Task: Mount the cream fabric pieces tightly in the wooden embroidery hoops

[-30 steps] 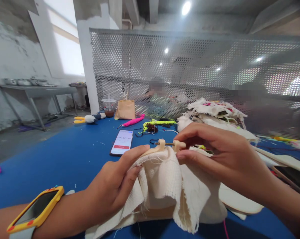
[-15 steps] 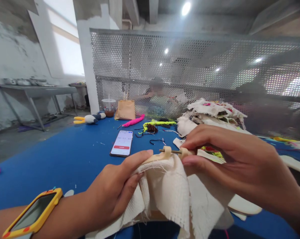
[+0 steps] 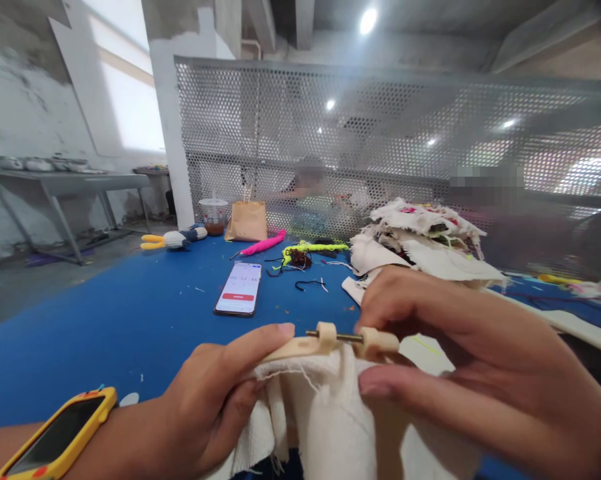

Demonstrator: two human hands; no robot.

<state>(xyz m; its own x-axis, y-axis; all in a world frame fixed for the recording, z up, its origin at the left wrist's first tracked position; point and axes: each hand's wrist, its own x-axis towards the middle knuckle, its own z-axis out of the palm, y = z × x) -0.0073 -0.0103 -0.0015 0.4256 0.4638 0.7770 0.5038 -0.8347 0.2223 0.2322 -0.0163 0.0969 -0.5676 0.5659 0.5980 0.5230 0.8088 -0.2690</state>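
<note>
An embroidery hoop (image 3: 293, 348) of pale plastic or wood, with a metal screw (image 3: 349, 337) across its two lugs, is clamped round off-white cloth (image 3: 338, 420). My left hand (image 3: 225, 380) grips the hoop's left side, thumb on top and fingers beneath, a yellow watch on that wrist. At the right lug is my right hand (image 3: 460, 360), its index finger behind the lug and its thumb in front, lower down near the cloth. Thumb and finger stand apart, and the lug shows between them. The cloth hangs in folds below the hoop.
On the blue table (image 3: 180, 340) lie a phone (image 3: 238, 288) with a timer, pink yarn (image 3: 264, 245), neon yellow yarn (image 3: 310, 247) and a pile of cloth scraps (image 3: 425, 240). A paper bag (image 3: 247, 221) and a cup (image 3: 213, 217) stand near a perforated metal screen (image 3: 280, 113), people behind it.
The hoop sits lower and a little further left. My right thumb and index finger have spread from their pinch at the right lug, and the thumb has moved down.
</note>
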